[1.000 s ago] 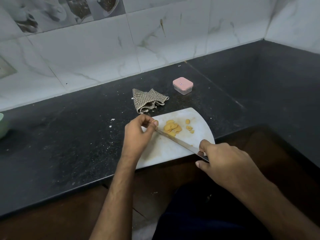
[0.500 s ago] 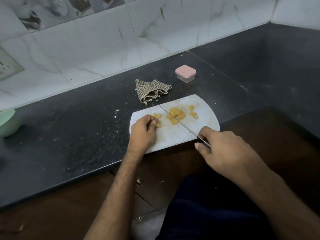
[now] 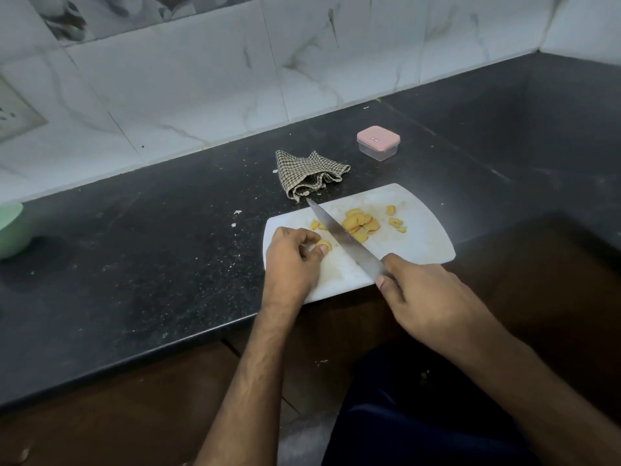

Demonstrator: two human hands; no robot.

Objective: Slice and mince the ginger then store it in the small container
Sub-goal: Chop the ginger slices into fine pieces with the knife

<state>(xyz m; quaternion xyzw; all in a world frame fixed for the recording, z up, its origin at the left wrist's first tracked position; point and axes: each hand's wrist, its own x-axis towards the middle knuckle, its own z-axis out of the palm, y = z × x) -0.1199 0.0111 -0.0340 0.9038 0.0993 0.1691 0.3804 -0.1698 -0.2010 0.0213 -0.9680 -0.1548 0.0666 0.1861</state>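
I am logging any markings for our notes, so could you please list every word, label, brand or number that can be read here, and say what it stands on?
Small label on the pink lid of the container: a tiny white mark with dark characters, too small and blurred to read.
Knife: no marking shows on the blade.
Cutting board, checked cloth, green bowl: no text visible.
No text here can be read.

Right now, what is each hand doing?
Left hand: fingers curled, pinching a ginger piece on the cutting board.
Right hand: gripping the knife.
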